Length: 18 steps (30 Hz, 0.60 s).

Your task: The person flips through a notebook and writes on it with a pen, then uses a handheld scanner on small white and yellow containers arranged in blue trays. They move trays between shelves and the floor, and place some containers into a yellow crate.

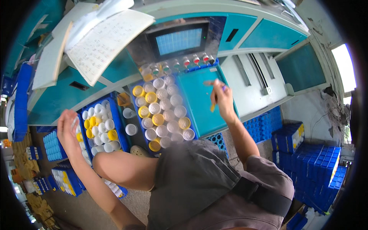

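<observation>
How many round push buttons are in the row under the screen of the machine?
6 round push buttons on the grey metal panel: two green-topped at the left, a pale one at the centre, three red-topped at the right. More may be hidden.

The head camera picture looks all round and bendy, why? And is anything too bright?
In the head view, the fisheye lens bends the teal machine's straight edges and leaves black corners; the window at the right is glared white; the raised left hand looks slightly blurred; the blue tray of white and yellow caps stays sharp.
</observation>
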Each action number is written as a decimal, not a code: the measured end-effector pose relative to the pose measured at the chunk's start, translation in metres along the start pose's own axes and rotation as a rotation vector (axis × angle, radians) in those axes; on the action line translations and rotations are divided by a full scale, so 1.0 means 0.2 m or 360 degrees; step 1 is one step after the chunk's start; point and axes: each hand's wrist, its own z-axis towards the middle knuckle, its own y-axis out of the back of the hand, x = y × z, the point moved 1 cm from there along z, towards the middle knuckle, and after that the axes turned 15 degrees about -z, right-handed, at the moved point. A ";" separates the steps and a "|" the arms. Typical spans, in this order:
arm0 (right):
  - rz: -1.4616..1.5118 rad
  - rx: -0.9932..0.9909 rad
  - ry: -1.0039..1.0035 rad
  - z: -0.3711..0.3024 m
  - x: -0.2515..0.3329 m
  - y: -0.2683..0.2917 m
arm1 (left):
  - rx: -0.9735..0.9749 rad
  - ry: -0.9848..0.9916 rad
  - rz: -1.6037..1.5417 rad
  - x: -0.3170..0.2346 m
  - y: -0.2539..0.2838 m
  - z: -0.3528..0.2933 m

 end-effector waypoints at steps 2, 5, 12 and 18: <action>0.0167 -0.0393 0.0546 0.07 0.06 -0.02 | 0.0198 0.0239 0.0294 0.08 0.02 -0.16; -0.0613 -0.0349 0.0401 0.16 0.10 0.06 | 0.0365 0.0379 0.1043 0.21 0.02 -0.32; -0.0909 -0.0783 0.1359 0.37 0.07 -0.07 | 0.0719 0.0334 0.1935 0.28 -0.06 -0.45; -0.0961 -0.0720 0.1451 0.43 0.05 -0.14 | 0.0710 0.0377 0.1846 0.27 -0.09 -0.45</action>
